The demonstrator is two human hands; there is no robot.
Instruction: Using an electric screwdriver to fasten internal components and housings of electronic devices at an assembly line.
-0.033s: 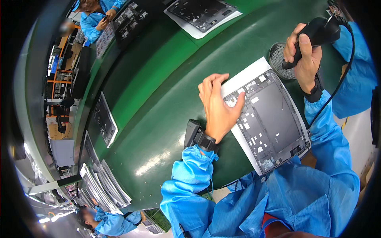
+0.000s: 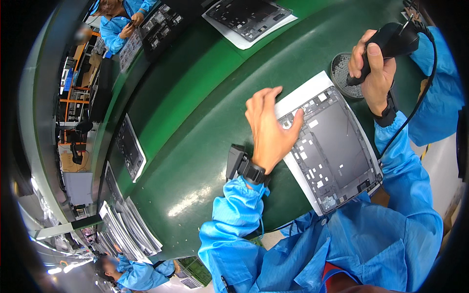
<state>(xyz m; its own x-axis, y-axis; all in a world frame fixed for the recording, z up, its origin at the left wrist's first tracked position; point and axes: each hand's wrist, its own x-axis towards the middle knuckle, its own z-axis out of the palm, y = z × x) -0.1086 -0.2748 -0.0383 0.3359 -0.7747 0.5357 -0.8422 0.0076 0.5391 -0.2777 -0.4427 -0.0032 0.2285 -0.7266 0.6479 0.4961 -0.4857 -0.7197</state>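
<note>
A flat grey tablet-like housing (image 2: 342, 146) with small white stickers and fittings along its edge lies slanted before me on a white sheet (image 2: 305, 93). My left hand (image 2: 266, 134) is over its upper left edge, fingers spread and thumb pointing across the rim; whether it touches cannot be made out. At the upper right, my right hand (image 2: 376, 88) grips a black corded hand tool (image 2: 398, 39) with a metal loop on top; its exact kind is unclear. The tool's narrow end hangs over a round dish (image 2: 333, 73) of small grey pieces.
Similar housings lie on the green table (image 2: 195, 161) at the far side (image 2: 249, 22) and left (image 2: 129, 149). A stack of thin panels (image 2: 127, 229) stands lower left. A black cable (image 2: 432, 73) loops beside my right arm. Blue-clad people are upper left (image 2: 112, 31) and lower left (image 2: 141, 276).
My left hand has shifted very slightly up and to the right. The right hand, its tool and the housing stay where they were.
</note>
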